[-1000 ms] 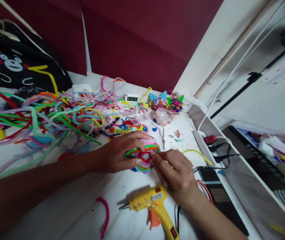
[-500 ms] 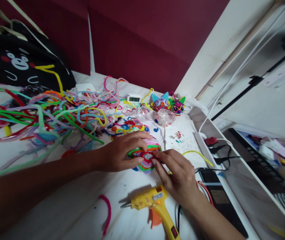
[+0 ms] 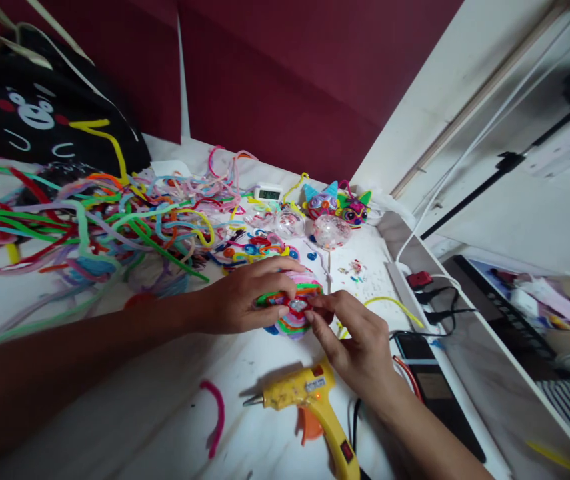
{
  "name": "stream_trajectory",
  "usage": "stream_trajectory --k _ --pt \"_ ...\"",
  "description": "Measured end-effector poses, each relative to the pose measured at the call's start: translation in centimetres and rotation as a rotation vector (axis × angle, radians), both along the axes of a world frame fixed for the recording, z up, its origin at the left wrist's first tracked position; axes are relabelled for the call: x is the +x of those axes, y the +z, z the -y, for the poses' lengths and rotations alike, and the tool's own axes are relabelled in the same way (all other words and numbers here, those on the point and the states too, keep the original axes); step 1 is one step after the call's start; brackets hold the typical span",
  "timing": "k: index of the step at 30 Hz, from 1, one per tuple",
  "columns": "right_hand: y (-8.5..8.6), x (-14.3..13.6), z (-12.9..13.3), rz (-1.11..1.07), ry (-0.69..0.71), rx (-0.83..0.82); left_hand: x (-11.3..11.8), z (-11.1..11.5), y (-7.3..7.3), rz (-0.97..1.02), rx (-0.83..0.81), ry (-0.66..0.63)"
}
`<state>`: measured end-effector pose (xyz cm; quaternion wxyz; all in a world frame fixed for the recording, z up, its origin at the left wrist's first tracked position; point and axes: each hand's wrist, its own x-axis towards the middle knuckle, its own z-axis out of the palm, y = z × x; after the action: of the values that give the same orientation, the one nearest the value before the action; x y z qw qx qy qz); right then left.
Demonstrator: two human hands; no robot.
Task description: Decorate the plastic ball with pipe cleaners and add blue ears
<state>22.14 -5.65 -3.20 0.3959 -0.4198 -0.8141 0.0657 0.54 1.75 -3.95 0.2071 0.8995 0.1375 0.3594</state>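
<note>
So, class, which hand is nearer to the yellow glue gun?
Right. The right hand is close beyond the rear of the glue gun; the left hand is farther off, beyond its nozzle, on the striped piece.

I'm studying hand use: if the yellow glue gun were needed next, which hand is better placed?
Probably the right hand: it is nearer the glue gun and its handle, while the left hand holds the colourful striped piece.
</note>
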Motion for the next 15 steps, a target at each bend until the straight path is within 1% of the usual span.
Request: stream_trajectory --k 5,11,15 --pt "0.1 0.0 -0.1 -0.014 0.037 -0.002 0.1 0.2 -0.2 0.028 -0.002 0.017" --pt "0.2 0.0 -0.1 -0.006 0.045 -0.011 0.3 0.2 -0.9 0.112 0.008 0.056" --pt "0.1 0.1 -0.1 0.001 0.042 -0.006 0.4 0.3 -1.1 0.167 0.019 0.053"
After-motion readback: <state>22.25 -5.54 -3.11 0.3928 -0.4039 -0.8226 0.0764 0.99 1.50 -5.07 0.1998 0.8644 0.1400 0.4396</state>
